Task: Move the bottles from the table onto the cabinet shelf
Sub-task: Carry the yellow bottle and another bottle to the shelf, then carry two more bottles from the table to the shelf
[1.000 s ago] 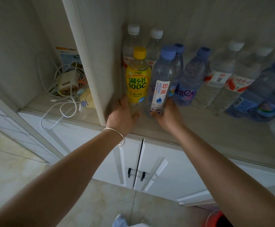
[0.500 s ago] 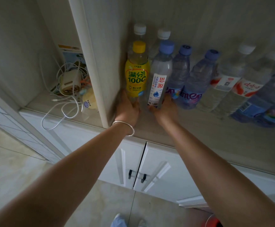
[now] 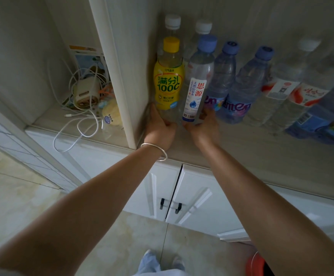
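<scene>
Yellow-label bottle point(image 3: 169, 76) gripped by left hand point(image 3: 159, 126); right hand point(image 3: 203, 128) grips white-label bottle point(image 3: 197, 84); divider panel point(image 3: 120, 76) alongside.

My hands point(image 3: 182, 126) cover the bases of the yellow-labelled lemon drink bottle point(image 3: 169, 76) and the clear white-labelled water bottle point(image 3: 197, 84). The blue bottles at far right point(image 3: 329, 116) are blurred and cut by the edge.

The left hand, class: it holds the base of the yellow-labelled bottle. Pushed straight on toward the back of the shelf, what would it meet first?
Probably the white-capped bottle standing directly behind the yellow-labelled bottle that the left hand grips; the gap between them is hard to judge.
</scene>
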